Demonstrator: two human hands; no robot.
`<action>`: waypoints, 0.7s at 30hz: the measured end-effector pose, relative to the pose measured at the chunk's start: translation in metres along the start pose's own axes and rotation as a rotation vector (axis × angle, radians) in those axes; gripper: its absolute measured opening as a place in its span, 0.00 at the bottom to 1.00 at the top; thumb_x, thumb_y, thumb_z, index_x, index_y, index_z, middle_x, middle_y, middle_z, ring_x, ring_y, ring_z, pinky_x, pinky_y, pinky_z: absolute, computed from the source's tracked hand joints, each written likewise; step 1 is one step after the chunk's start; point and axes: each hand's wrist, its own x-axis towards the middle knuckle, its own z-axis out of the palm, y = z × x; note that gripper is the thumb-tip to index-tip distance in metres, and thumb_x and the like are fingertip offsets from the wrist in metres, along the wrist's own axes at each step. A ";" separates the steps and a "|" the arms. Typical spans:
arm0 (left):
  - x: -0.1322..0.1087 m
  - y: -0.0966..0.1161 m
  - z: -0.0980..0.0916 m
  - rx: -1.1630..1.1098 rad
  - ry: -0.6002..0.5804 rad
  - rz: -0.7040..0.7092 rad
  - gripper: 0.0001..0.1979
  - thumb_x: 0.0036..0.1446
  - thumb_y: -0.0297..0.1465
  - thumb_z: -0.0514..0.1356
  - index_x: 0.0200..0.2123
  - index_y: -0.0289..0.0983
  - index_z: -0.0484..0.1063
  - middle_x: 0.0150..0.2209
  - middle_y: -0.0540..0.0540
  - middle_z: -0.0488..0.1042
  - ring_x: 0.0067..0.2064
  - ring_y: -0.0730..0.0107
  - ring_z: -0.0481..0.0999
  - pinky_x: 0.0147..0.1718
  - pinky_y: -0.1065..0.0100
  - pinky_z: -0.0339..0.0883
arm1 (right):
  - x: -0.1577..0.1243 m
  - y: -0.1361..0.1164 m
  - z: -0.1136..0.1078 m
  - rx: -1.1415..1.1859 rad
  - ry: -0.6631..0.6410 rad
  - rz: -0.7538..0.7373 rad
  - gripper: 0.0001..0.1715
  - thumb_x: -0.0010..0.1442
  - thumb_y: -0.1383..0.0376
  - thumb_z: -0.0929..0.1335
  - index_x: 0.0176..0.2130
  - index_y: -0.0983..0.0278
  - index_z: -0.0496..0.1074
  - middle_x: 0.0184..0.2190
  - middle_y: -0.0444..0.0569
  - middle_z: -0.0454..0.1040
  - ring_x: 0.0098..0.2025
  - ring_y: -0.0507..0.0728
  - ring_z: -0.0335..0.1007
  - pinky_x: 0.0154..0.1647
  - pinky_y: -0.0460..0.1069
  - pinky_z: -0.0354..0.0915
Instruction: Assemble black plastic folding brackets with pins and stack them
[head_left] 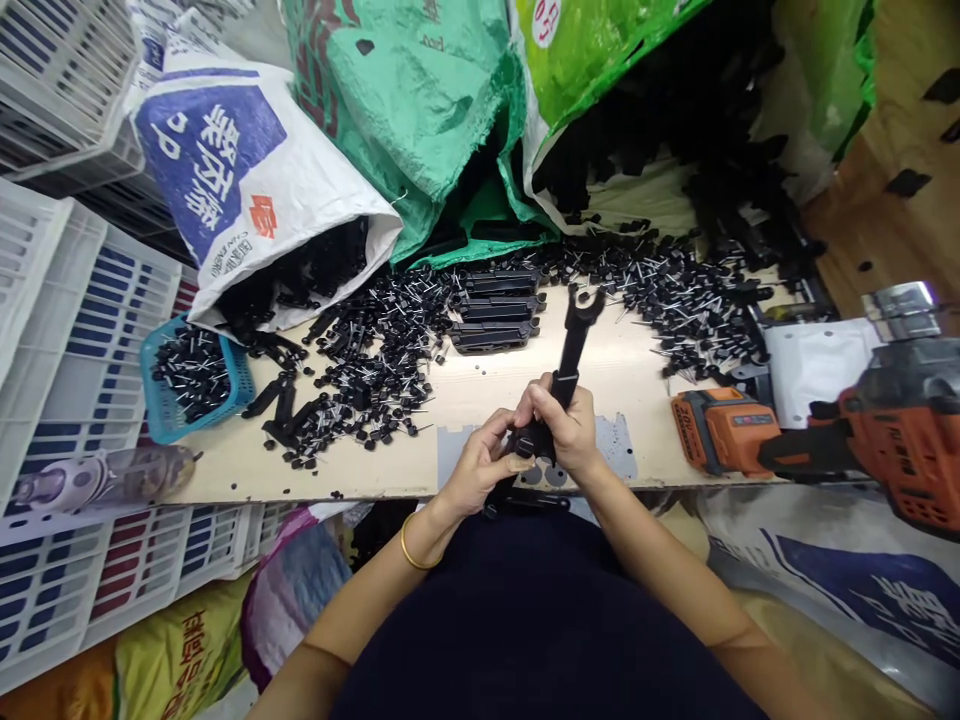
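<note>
My right hand (571, 430) is wrapped round a long black plastic bar (571, 340) that points away from me, its forked end over the workbench (622, 365). My left hand (484, 465), with a gold bangle on the wrist, is closed in a pinch at the bar's near end, fingers pressed against a small black piece there. Both hands hover over the bench's front edge. Three more black bars (495, 308) lie stacked just beyond the held one.
Several small black pinned parts (375, 370) litter the bench and fill a blue basket (193, 375) at left. An orange cordless drill (862, 430) lies at right. Woven sacks (247, 180) stand behind; white crates (67, 300) stack at left.
</note>
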 end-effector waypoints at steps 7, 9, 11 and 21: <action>0.017 0.004 -0.024 0.075 -0.148 -0.138 0.31 0.48 0.42 0.66 0.55 0.40 0.67 0.47 0.43 0.73 0.48 0.59 0.71 0.48 0.61 0.64 | 0.009 0.007 -0.003 -0.157 0.223 0.077 0.24 0.53 0.51 0.69 0.17 0.65 0.68 0.15 0.43 0.65 0.20 0.49 0.60 0.24 0.46 0.58; 0.015 0.009 -0.029 0.318 -0.234 -0.104 0.42 0.46 0.46 0.66 0.62 0.41 0.56 0.55 0.38 0.67 0.55 0.52 0.67 0.54 0.54 0.60 | 0.020 0.014 -0.014 -0.149 0.368 0.138 0.25 0.51 0.50 0.69 0.16 0.65 0.68 0.14 0.42 0.64 0.19 0.49 0.60 0.24 0.46 0.58; 0.010 0.010 -0.023 0.685 -0.285 0.013 0.55 0.39 0.45 0.70 0.66 0.42 0.46 0.62 0.35 0.58 0.63 0.46 0.57 0.59 0.46 0.52 | 0.029 0.021 -0.021 -0.083 0.562 0.155 0.25 0.49 0.48 0.70 0.16 0.65 0.66 0.13 0.41 0.63 0.19 0.49 0.60 0.24 0.46 0.59; 0.042 -0.029 -0.003 1.378 0.148 0.183 0.44 0.50 0.22 0.59 0.66 0.36 0.39 0.49 0.37 0.68 0.50 0.53 0.71 0.44 0.56 0.69 | 0.013 0.043 -0.028 -0.168 0.389 0.351 0.28 0.51 0.43 0.65 0.31 0.66 0.69 0.27 0.48 0.71 0.28 0.54 0.66 0.29 0.49 0.65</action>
